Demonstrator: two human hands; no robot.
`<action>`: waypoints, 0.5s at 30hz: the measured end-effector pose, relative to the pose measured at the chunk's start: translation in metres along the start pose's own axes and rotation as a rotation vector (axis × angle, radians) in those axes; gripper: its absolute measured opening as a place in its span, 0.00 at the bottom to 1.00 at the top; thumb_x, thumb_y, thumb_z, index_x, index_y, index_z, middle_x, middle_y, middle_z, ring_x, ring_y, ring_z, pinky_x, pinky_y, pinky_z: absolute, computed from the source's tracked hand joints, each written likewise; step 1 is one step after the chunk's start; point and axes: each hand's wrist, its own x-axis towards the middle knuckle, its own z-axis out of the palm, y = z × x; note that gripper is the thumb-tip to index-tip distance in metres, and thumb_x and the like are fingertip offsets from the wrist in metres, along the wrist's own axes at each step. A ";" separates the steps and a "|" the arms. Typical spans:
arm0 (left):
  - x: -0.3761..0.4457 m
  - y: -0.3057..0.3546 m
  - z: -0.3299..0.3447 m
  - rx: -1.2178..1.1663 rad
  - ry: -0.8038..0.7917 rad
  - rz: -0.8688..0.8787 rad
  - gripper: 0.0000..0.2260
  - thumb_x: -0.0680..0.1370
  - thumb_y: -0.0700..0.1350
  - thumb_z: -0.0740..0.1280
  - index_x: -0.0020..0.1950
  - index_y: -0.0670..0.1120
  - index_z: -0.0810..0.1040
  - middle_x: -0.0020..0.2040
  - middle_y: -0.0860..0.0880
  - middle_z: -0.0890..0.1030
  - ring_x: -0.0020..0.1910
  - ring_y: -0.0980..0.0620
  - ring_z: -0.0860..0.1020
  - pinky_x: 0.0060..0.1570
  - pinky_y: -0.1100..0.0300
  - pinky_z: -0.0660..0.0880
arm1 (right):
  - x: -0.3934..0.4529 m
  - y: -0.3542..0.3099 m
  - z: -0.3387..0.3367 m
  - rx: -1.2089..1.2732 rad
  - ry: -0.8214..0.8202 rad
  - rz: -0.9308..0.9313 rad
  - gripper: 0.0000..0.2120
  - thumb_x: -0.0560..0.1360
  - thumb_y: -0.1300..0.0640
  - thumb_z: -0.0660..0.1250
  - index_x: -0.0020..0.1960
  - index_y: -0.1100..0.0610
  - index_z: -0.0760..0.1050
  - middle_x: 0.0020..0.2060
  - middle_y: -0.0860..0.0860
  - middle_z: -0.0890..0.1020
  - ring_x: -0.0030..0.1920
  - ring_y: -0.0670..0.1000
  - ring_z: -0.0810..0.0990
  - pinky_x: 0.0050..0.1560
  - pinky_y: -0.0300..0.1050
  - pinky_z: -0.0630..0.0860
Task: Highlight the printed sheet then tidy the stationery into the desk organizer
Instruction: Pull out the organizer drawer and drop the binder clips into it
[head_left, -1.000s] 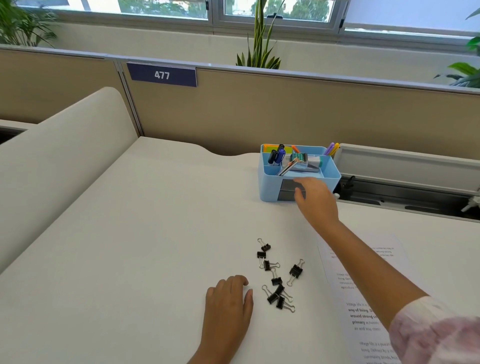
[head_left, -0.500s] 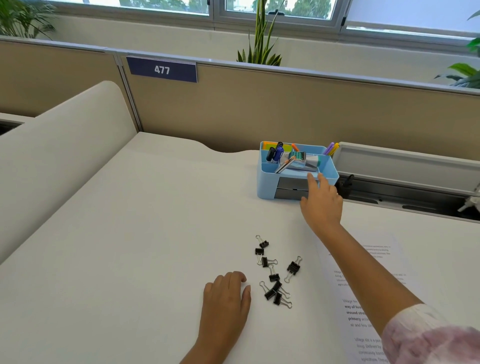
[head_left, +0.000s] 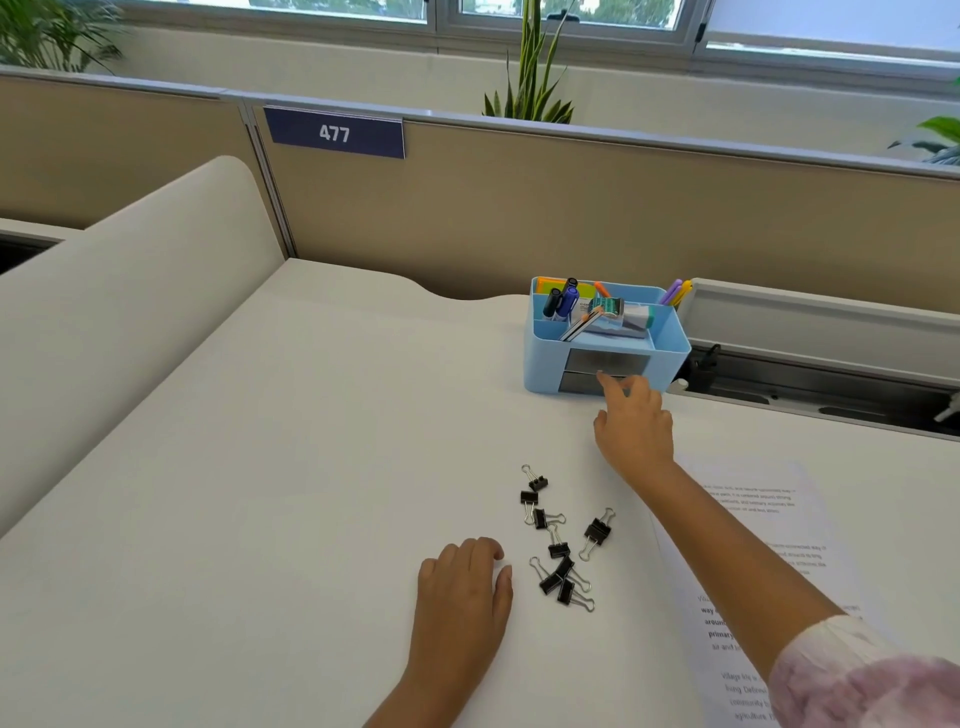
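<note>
A light blue desk organizer (head_left: 540, 358) stands at the back of the white desk, holding pens, markers, sticky notes and small items; two grey drawers sit in its front. My right hand (head_left: 636, 423) reaches to the lower drawer, its fingertips touching the drawer's front, holding nothing. Several black binder clips (head_left: 563, 540) lie scattered on the desk in front of me. Just left of the clips my left hand (head_left: 465, 587) rests flat on the desk, fingers loosely together. The printed sheet (head_left: 774, 525) lies at the right, partly under my right forearm.
A beige partition with a "477" sign (head_left: 335, 133) runs behind the desk. A cable tray (head_left: 815, 379) with a raised white lid sits right of the organizer. A curved white divider (head_left: 130, 291) rises at the left. Plants stand by the window.
My right hand has drawn back a little from the organizer's front and now touches the lower drawer with its fingertips. My left hand stays put.
</note>
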 end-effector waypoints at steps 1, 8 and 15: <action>0.000 0.000 0.000 0.003 -0.005 0.003 0.03 0.74 0.50 0.56 0.45 0.54 0.67 0.35 0.59 0.74 0.32 0.57 0.71 0.40 0.58 0.61 | 0.002 0.000 0.001 0.008 -0.011 -0.003 0.25 0.78 0.57 0.59 0.73 0.52 0.58 0.62 0.57 0.68 0.59 0.57 0.69 0.56 0.51 0.70; 0.000 0.000 0.001 0.001 -0.007 0.008 0.03 0.74 0.50 0.56 0.44 0.54 0.67 0.35 0.58 0.74 0.33 0.56 0.71 0.39 0.58 0.60 | 0.008 -0.005 0.002 0.001 -0.089 0.029 0.23 0.78 0.58 0.59 0.72 0.52 0.59 0.61 0.57 0.68 0.60 0.57 0.69 0.58 0.52 0.70; -0.001 0.000 0.000 0.007 -0.023 0.003 0.03 0.75 0.50 0.55 0.43 0.54 0.67 0.35 0.59 0.73 0.32 0.56 0.70 0.37 0.62 0.62 | 0.012 -0.004 -0.004 0.039 -0.130 0.046 0.23 0.77 0.61 0.58 0.71 0.52 0.60 0.60 0.58 0.69 0.60 0.59 0.69 0.59 0.55 0.69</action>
